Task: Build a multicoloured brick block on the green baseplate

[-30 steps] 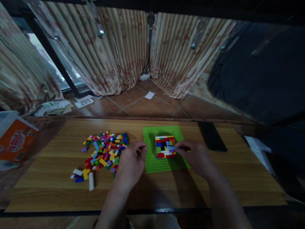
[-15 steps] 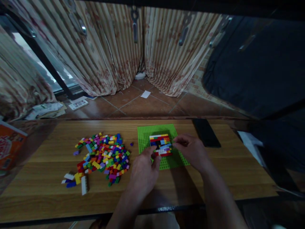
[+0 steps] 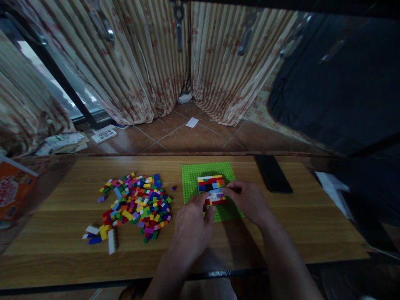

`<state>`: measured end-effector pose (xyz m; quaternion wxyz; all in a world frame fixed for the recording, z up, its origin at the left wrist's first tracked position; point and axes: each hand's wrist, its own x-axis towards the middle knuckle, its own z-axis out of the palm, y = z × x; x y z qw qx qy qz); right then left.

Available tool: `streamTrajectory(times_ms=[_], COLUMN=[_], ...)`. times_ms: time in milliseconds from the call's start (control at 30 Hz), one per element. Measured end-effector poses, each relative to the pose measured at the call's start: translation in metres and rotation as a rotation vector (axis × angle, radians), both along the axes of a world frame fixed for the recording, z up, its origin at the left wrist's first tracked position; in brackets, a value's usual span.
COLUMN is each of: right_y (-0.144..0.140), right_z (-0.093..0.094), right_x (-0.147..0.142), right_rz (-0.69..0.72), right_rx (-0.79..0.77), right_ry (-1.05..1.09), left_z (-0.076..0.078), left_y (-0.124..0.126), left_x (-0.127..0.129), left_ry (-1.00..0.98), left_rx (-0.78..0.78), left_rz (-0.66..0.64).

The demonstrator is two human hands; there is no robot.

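A small brick structure (image 3: pixel 211 183), with layers of white, red, yellow, blue and other colours, stands on the green baseplate (image 3: pixel 191 171). At its left front corner, my left hand (image 3: pixel 193 221) grips the structure between thumb and forefinger; the fingers cover part of its left side. My right hand (image 3: pixel 248 200) is at the right side, its thumb and forefinger pinched together against the light blue bricks on top. Whatever lies between those fingertips is hidden or too small to make out.
Left on the wooden table (image 3: pixel 62 208) is a wide pile of loose bricks (image 3: pixel 140 204). A long white brick (image 3: pixel 111 241) lies at its front, a small purple brick (image 3: pixel 174 188) beside the baseplate. A black phone-like slab (image 3: pixel 273 174) lies at the back right.
My right hand has moved left, its fingertips now touching the structure's right side. My left hand has shifted slightly right and down along the near left corner. The view has tilted slightly.
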<state>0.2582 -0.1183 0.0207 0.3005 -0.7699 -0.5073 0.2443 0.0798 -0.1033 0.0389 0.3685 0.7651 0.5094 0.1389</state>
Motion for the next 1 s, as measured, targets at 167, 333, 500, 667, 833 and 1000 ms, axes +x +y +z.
streamTrajectory(times_ms=[167,333,500,667,833,1000], right_y=[0.001,0.001,0.000,0.002,0.002,0.001], right_z=[0.002,0.002,-0.002,-0.004,-0.002,-0.001], right_x=[-0.004,-0.006,-0.006,-0.011,-0.021,-0.028], right_rz=[-0.037,-0.050,-0.064,-0.063,-0.065,-0.113], right_rx=[-0.015,-0.001,0.013,0.041,0.061,0.074], right_ry=[-0.014,-0.017,-0.006,0.011,-0.010,-0.069], left_z=[0.000,0.002,0.004,0.000,-0.005,-0.006], left_y=[-0.001,-0.002,-0.001,0.001,0.005,0.007], left_x=[0.001,0.002,0.002,-0.002,-0.009,-0.013], left_ry=[0.021,0.046,0.027,-0.045,-0.089,-0.083], left_rx=[0.002,-0.004,-0.039,-0.088,-0.105,-0.094], left_rz=[0.004,0.000,0.039,0.065,0.103,0.102])
